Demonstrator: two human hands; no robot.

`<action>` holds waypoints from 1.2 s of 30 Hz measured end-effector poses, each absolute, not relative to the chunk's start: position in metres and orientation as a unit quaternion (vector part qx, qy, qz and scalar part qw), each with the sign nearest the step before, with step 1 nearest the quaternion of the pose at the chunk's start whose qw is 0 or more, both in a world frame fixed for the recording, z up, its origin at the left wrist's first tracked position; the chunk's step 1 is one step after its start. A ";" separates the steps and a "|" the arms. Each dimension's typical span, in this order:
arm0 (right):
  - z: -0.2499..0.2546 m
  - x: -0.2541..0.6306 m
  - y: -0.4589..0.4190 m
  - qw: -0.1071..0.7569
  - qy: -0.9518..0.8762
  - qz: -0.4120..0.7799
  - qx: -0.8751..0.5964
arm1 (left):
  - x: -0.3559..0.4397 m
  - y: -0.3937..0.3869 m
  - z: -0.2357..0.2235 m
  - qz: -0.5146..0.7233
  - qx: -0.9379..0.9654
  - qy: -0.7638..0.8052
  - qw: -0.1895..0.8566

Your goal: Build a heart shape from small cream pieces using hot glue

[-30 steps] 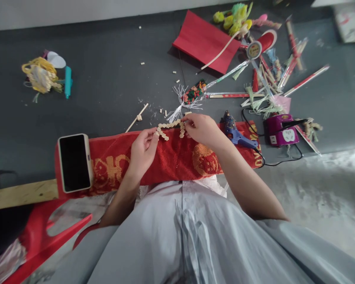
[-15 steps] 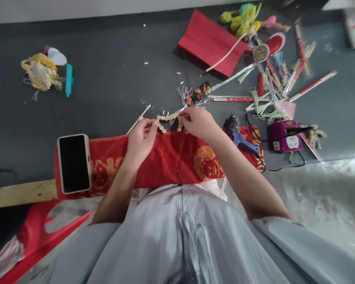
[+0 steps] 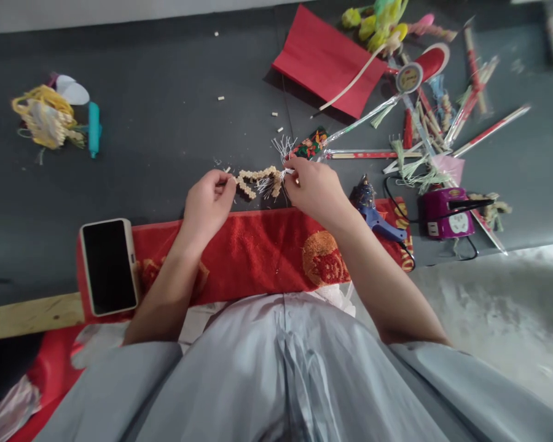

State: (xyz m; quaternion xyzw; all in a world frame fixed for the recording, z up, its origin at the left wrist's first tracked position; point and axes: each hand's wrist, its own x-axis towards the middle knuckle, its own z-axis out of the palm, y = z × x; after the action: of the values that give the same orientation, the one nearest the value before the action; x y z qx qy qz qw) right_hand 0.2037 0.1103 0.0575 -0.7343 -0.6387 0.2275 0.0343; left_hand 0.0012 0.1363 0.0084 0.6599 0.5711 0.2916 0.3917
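Observation:
A beige knobbly braided strip [image 3: 262,174] lies bent on the dark table between my hands. My left hand [image 3: 208,201] is closed in a pinch at the strip's left end. A thin pale stick [image 3: 227,170] partly shows by those fingertips. My right hand [image 3: 314,187] pinches a bunch of thin white wires [image 3: 270,184] whose ends fan out leftward over the strip's right part. Just behind that hand lies a roll in dark floral fabric [image 3: 312,145], with more white strands splaying from its left end.
A red towel [image 3: 258,255] runs along the front edge, bearing a phone [image 3: 109,267] and a blue glue gun [image 3: 378,221]. Right of it sits a purple power socket [image 3: 447,212] with a black cord. Red paper [image 3: 329,61] and wrapped sticks lie behind; yellow cord [image 3: 46,116] is far left.
My right hand has gone from the braided strip's right end to the white wires, which now fan over the strip. My left hand has shifted slightly left and away from the towel.

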 end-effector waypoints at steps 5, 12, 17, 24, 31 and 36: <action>0.067 0.191 0.097 0.032 -0.668 0.279 -0.689 | -0.005 0.139 0.009 0.327 0.659 0.557 0.386; 0.063 0.172 0.095 -0.014 -0.682 0.324 -0.656 | -0.005 0.132 0.007 0.349 0.638 0.537 0.427; 0.060 0.170 0.093 -0.001 -0.680 0.356 -0.641 | -0.005 0.127 0.006 0.335 0.648 0.528 0.434; 0.057 0.166 0.093 0.009 -0.686 0.374 -0.624 | -0.007 0.126 0.006 0.337 0.641 0.534 0.436; 0.070 0.187 0.098 -0.005 -0.680 0.302 -0.668 | -0.007 0.126 0.010 0.345 0.649 0.536 0.415; 0.072 0.205 0.117 -0.032 -0.697 0.190 -0.690 | -0.008 0.125 0.003 0.347 0.642 0.527 0.436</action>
State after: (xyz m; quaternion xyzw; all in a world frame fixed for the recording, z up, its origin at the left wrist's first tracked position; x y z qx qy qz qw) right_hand 0.2049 0.1174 0.0717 -0.6905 -0.6974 0.1895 -0.0320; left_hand -0.0079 0.1247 0.0028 0.6419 0.5273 0.3465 0.4357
